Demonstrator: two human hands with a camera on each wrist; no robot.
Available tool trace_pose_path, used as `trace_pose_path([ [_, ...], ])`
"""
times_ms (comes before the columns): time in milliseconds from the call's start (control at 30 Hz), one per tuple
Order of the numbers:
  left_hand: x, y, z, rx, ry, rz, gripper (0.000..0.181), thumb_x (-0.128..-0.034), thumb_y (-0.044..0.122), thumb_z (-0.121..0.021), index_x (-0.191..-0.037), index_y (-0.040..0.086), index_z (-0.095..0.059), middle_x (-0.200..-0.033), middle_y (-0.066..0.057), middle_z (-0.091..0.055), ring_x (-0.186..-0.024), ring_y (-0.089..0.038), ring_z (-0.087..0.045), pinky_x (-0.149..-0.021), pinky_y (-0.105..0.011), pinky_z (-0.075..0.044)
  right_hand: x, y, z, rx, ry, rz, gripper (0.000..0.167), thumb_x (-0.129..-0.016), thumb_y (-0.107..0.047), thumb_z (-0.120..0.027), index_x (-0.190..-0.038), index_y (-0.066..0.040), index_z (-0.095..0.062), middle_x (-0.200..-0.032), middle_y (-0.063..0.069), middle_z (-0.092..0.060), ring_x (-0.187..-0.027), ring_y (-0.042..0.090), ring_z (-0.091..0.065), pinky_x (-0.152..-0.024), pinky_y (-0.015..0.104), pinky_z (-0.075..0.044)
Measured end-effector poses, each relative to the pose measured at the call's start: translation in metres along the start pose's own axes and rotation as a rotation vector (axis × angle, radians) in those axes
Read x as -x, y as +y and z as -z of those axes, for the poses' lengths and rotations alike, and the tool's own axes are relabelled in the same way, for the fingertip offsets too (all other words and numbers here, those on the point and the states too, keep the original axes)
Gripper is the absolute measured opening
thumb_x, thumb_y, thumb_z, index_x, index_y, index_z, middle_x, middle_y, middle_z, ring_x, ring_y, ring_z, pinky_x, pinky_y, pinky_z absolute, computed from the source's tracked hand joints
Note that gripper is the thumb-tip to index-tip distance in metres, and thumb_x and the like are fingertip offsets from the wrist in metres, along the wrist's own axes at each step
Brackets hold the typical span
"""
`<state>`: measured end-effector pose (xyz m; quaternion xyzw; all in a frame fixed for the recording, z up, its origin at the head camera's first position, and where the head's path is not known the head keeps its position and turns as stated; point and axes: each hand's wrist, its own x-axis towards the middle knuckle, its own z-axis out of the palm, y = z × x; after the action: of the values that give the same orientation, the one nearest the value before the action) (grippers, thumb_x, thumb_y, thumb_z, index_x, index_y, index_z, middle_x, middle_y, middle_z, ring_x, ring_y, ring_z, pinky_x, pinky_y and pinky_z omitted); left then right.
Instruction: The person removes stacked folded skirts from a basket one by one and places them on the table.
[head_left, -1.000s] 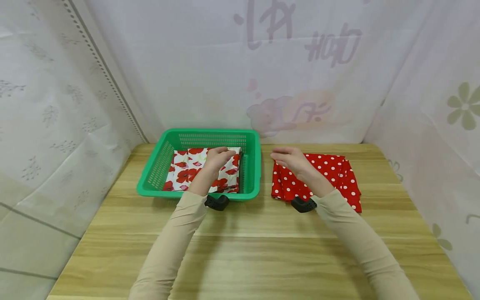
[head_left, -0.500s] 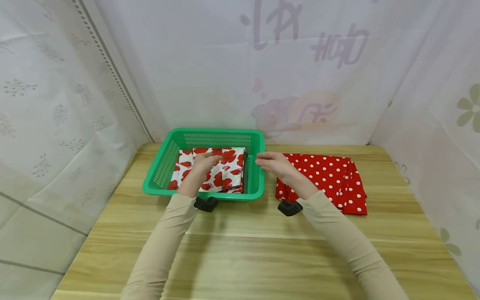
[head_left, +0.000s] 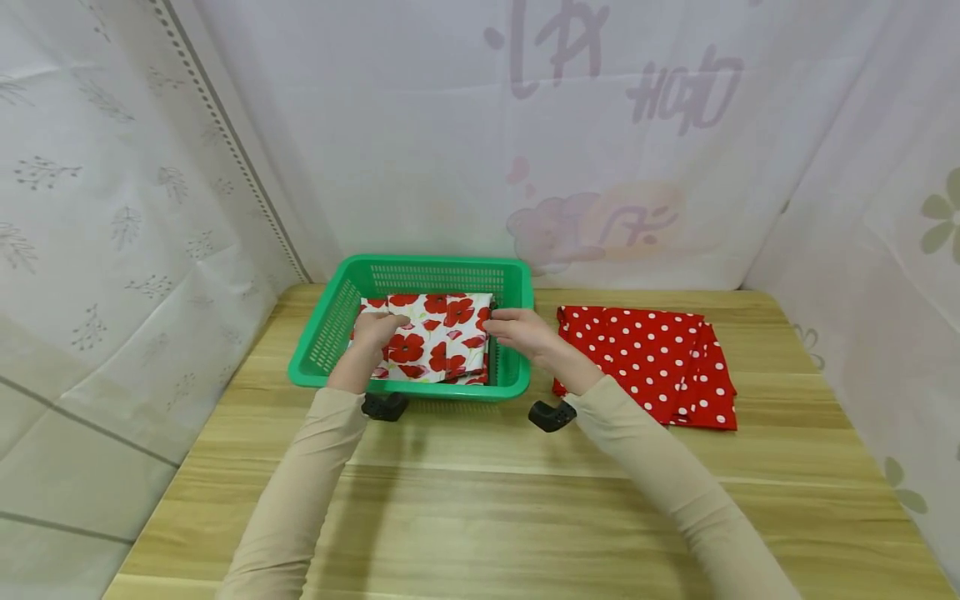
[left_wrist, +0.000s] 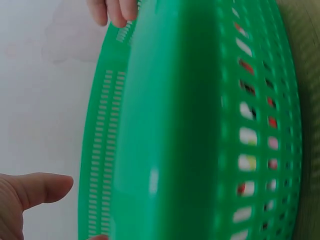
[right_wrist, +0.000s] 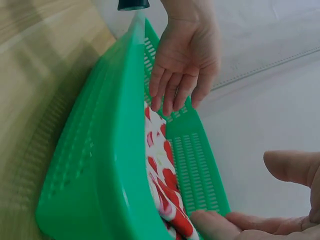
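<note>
A folded white cloth with red flowers (head_left: 427,333) lies in a green plastic basket (head_left: 412,388). Above the cloth's left part is my left hand (head_left: 372,337), fingers extended downward and holding nothing. My right hand (head_left: 528,335) reaches over the basket's right rim, its fingertips by the cloth's right edge; whether they touch it I cannot tell. In the right wrist view the left hand (right_wrist: 187,62) shows its palm with straight fingers, and the right thumb (right_wrist: 290,166) stands apart from its fingers. The left wrist view shows the left thumb (left_wrist: 47,187) spread beside the basket wall (left_wrist: 150,125).
A folded red cloth with white dots (head_left: 645,358) lies on the wooden table (head_left: 480,517), to the right of the basket. Behind the table hangs a pale printed curtain (head_left: 420,150). A black wrist-worn device (head_left: 551,415) sits below the right hand.
Both hands have moved left. The right hand has gone from above the dotted cloth to the basket's right side; the left hand has shifted toward the flowered cloth's left part.
</note>
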<state>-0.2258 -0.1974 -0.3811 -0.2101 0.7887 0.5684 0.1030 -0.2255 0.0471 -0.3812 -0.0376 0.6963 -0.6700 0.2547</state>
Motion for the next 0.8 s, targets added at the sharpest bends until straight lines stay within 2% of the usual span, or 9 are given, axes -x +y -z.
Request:
trace_pose_path([
  [100, -0.001, -0.002, 0.006, -0.022, 0.034, 0.028, 0.068, -0.0919, 0.019, -0.054, -0.144, -0.008, -0.020, -0.148, -0.023, -0.020, -0.134, -0.038, -0.025, -0.109, -0.046, -0.027, -0.005, 0.001, -0.007, -0.008, 0.011, -0.021, 0.061, -0.094, -0.010, -0.053, -0.143, 0.010, -0.022, -0.146, 0.021, -0.033, -0.134, 0.030, -0.034, -0.109, 0.037, -0.029],
  [200, -0.003, -0.005, 0.012, -0.044, 0.041, 0.061, 0.074, -0.0926, 0.019, -0.052, -0.145, -0.008, -0.008, -0.149, -0.024, -0.014, -0.135, -0.038, -0.021, -0.109, -0.046, -0.026, -0.010, 0.002, -0.012, -0.006, 0.034, -0.053, 0.064, -0.094, -0.011, -0.055, -0.144, 0.009, -0.021, -0.148, 0.020, -0.029, -0.135, 0.029, -0.031, -0.109, 0.037, -0.029],
  [300, -0.005, -0.009, 0.018, -0.074, 0.026, 0.097, 0.077, -0.0931, 0.021, -0.049, -0.145, -0.008, 0.000, -0.151, -0.025, -0.009, -0.137, -0.040, -0.017, -0.110, -0.047, -0.023, -0.015, 0.003, -0.016, 0.023, 0.056, -0.081, 0.066, -0.093, -0.013, -0.055, -0.145, 0.008, -0.020, -0.151, 0.018, -0.024, -0.137, 0.029, -0.028, -0.110, 0.038, -0.028],
  [433, -0.008, -0.013, 0.024, -0.077, 0.007, 0.126, 0.075, -0.0935, 0.021, -0.048, -0.145, -0.009, -0.003, -0.151, -0.025, -0.011, -0.138, -0.039, -0.016, -0.111, -0.047, -0.022, -0.021, 0.005, -0.021, 0.045, 0.073, -0.108, 0.063, -0.093, -0.014, -0.055, -0.143, 0.008, -0.023, -0.151, 0.017, -0.024, -0.137, 0.029, -0.026, -0.110, 0.041, -0.026],
  [567, -0.011, -0.016, 0.028, -0.082, -0.005, 0.153, 0.074, -0.0937, 0.020, -0.047, -0.144, -0.011, -0.003, -0.150, -0.026, -0.011, -0.138, -0.037, -0.016, -0.111, -0.046, -0.020, -0.027, 0.008, -0.023, 0.023, 0.084, -0.144, 0.056, -0.092, -0.012, -0.056, -0.139, 0.008, -0.032, -0.149, 0.015, -0.029, -0.137, 0.028, -0.026, -0.110, 0.044, -0.026],
  [800, -0.019, -0.019, 0.035, -0.164, -0.062, 0.170, 0.078, -0.0941, 0.023, -0.045, -0.144, -0.011, 0.004, -0.151, -0.028, -0.004, -0.139, -0.039, -0.010, -0.112, -0.048, -0.017, -0.032, 0.009, -0.025, 0.034, 0.121, -0.209, 0.057, -0.092, -0.016, -0.058, -0.139, 0.007, -0.035, -0.150, 0.016, -0.026, -0.136, 0.035, -0.024, -0.108, 0.051, -0.027],
])
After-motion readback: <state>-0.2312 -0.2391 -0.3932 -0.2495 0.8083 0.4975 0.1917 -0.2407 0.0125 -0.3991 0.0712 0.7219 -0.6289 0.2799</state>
